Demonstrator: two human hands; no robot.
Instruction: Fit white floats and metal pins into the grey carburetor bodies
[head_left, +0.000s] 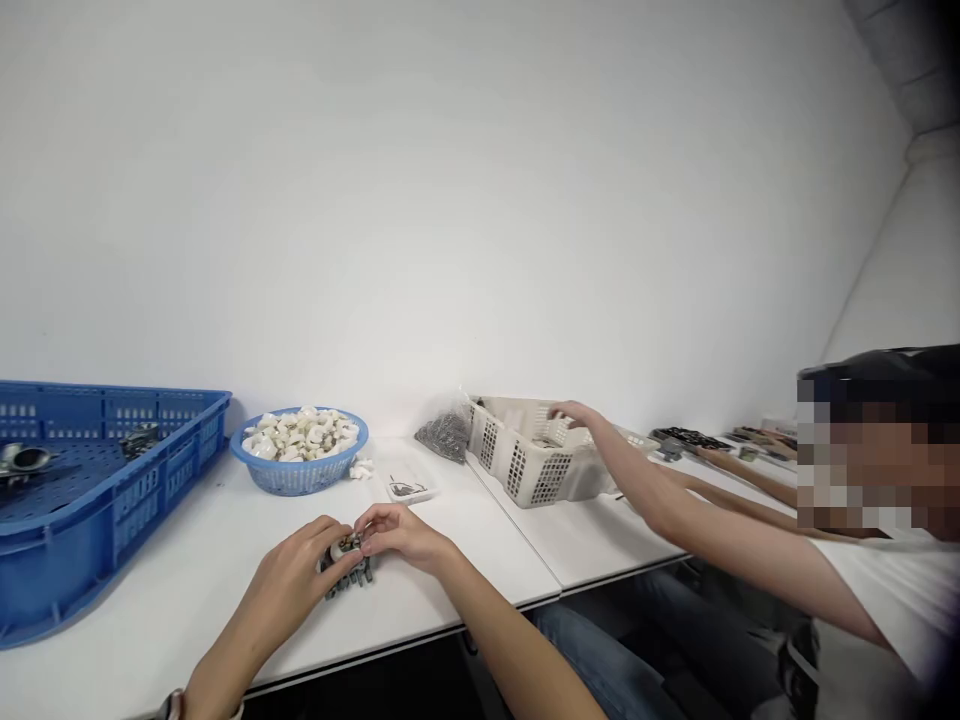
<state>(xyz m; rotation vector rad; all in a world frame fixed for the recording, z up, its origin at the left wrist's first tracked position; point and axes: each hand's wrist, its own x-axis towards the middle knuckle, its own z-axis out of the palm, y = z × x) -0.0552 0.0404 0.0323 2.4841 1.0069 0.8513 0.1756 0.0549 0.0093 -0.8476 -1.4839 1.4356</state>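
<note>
A small dark-grey metal part (pixel 359 576) with several prongs along its lower side rests on the white table. A pale piece (pixel 341 548) sits in its top. My left hand (pixel 292 570) is closed around the part's left side, thumb across the front. From the right, my right hand (pixel 401 535) reaches over the top with thumb and fingertips pinched together; what lies between them is too small to make out. Just beyond my hands is a clear shallow tray (pixel 424 480) with a few small dark pins in it.
A blue crate (pixel 135 520) at left holds metal parts. A blue basket (pixel 296 480) is heaped with white pieces, some beside it. A bag of small dark pieces (pixel 444 436) lies near a white crate (pixel 540 490). A co-worker's arm (pixel 660 500) reaches over that crate from the right.
</note>
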